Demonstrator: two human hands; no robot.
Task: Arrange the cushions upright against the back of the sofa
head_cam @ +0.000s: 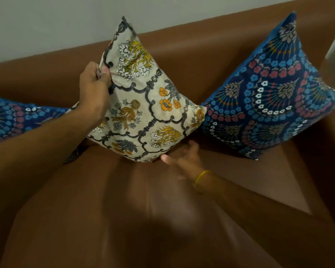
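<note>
A cream cushion with yellow and grey flowers stands tilted on one corner in the middle of the brown sofa. My left hand pinches its upper left edge. My right hand, blurred and with fingers apart, sits just below the cushion's bottom edge; contact is unclear. A dark blue patterned cushion leans upright against the sofa back on the right, its corner touching the cream one. Another blue patterned cushion lies at the left, partly hidden by my left arm.
The sofa's right armrest rises beside the right blue cushion. A pale wall runs behind the sofa back. The seat stretches bare in front of the cushions.
</note>
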